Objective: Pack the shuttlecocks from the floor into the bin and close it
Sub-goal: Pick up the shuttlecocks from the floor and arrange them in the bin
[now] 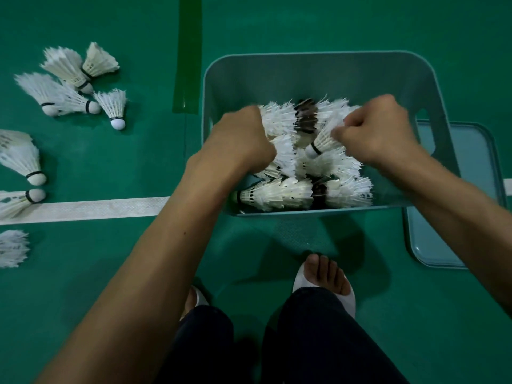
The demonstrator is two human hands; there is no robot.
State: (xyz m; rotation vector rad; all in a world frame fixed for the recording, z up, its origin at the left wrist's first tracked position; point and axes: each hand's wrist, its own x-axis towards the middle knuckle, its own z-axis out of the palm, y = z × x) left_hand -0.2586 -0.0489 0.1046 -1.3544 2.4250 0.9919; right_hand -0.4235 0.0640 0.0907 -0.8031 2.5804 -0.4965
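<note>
A teal plastic bin [318, 65] stands open on the green floor, holding a pile of white shuttlecocks [291, 195]. Both my hands are inside it over the pile. My left hand [241, 139] is curled around a bunch of white shuttlecocks [278, 120]. My right hand [379, 128] grips a shuttlecock [322, 141] by its feathers, cork pointing down-left. More white shuttlecocks lie on the floor to the left: a cluster [72, 81] at the upper left and others [19, 159] along the left edge.
The bin's teal lid [443, 250] lies flat on the floor to the right, partly under the bin. A white court line [97, 209] runs across the floor, and a dark green tape strip [188, 51] lies behind. My feet in white slippers [324, 275] are just before the bin.
</note>
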